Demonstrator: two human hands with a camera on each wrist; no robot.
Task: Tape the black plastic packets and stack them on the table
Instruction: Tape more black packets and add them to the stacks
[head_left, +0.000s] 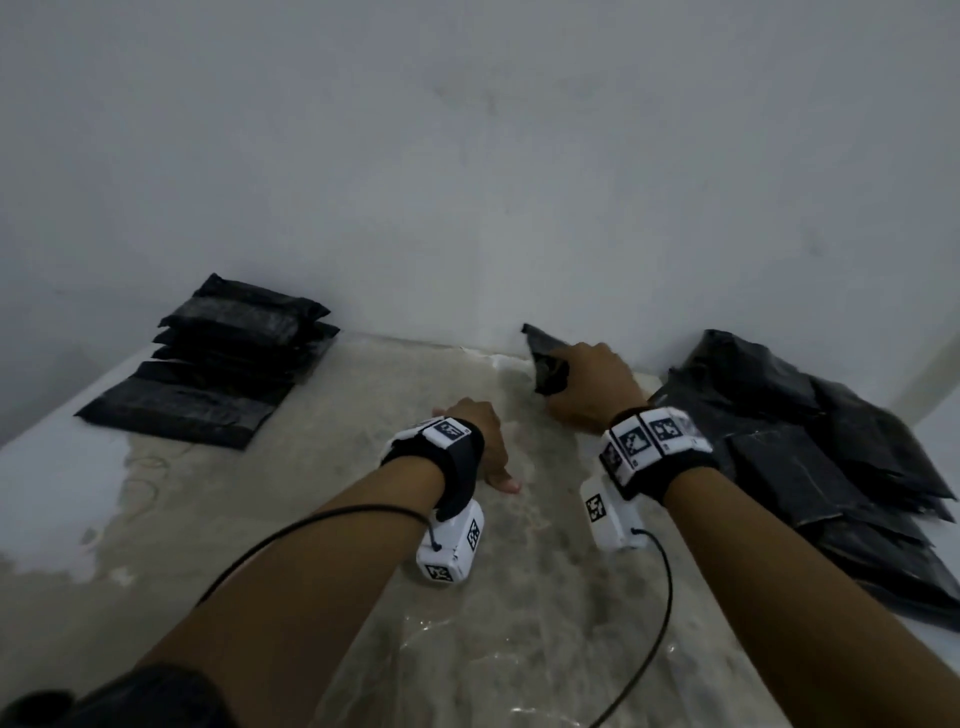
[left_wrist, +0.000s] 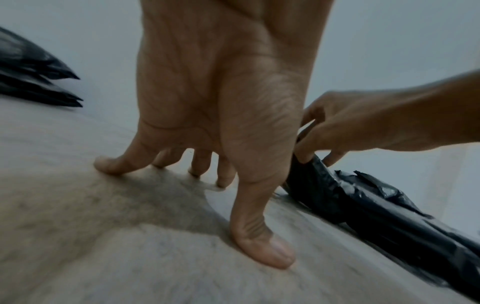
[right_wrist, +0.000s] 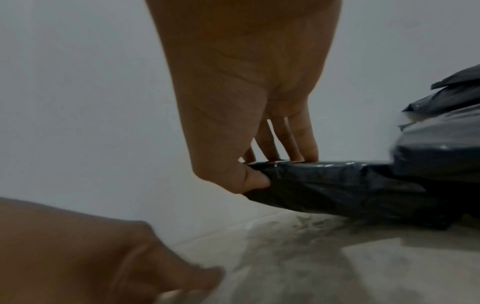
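Head view: a stained, mottled surface (head_left: 291, 519) is seen against a pale wall (head_left: 467, 156). At its far left, a stack of black packets (head_left: 228, 358) is laid flat, clear strips glinting on the top ones. At the far right, a loose heap of black packets (head_left: 831, 457) is spread, partly hidden behind the right forearm. Between them, near the wall, one black packet (head_left: 543, 358) is held in the grip of the right hand (head_left: 587, 389); most of it is covered by that hand. The left hand (head_left: 478, 436) is set on the surface just beside, holding nothing. Marker bands and white camera boxes are worn on both wrists, with black cables trailing.

Left wrist view: the left hand (left_wrist: 221, 123) is seen from the palm side, its spread fingertips (left_wrist: 270, 253) pressed on the surface (left_wrist: 103, 246) with nothing in its grip. To the right, the crinkled, glossy packet (left_wrist: 363, 205) is pinched at its end by the right hand (left_wrist: 376, 127), its lower edge touching the surface. The stack's corners (left_wrist: 39, 78) are shown at the left edge.

Right wrist view: the pinch hidden from the head camera is made plain. The packet's (right_wrist: 337, 185) end is clamped between thumb and fingers (right_wrist: 306, 144) of the right hand (right_wrist: 246, 92) and is raised off the surface (right_wrist: 311, 257). Its far end is merged with the heap (right_wrist: 441, 123). The left hand (right_wrist: 103, 257) is blurred at lower left.
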